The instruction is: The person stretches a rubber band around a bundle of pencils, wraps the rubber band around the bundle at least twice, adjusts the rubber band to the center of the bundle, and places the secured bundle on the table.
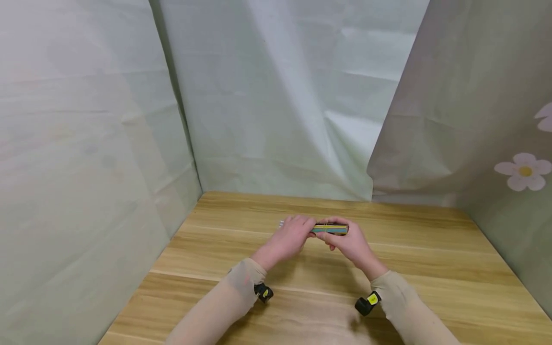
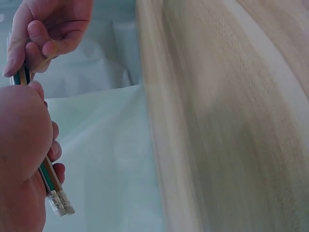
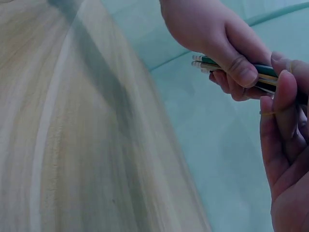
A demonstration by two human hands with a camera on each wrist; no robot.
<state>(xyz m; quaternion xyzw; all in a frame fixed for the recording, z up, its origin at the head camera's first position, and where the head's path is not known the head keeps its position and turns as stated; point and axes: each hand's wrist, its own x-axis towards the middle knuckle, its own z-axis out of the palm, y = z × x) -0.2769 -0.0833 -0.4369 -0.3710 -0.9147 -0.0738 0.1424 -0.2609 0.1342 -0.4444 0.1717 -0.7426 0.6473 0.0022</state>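
A bundle of pencils [image 1: 338,230], green, yellow and dark, is held level above the table. My left hand [image 1: 291,235] grips it around the middle. White eraser ends in silvery ferrules stick out past that hand, as the pencils [image 2: 51,175] show in the left wrist view. At the other end my right hand [image 1: 352,243] has its thumb and fingers about the bundle. A thin yellowish rubber band [image 3: 267,113] loops over the right fingers in the right wrist view. In the head view the band [image 1: 326,227] crosses the pencils. The pencils' far tips are hidden.
Below the hands lies a wood-grain table [image 1: 302,297]. Pale hanging cloth [image 1: 280,120] stands behind it and along both sides, with white flowers [image 1: 524,171] printed on the right. Each wrist carries a small black camera [image 1: 368,304].
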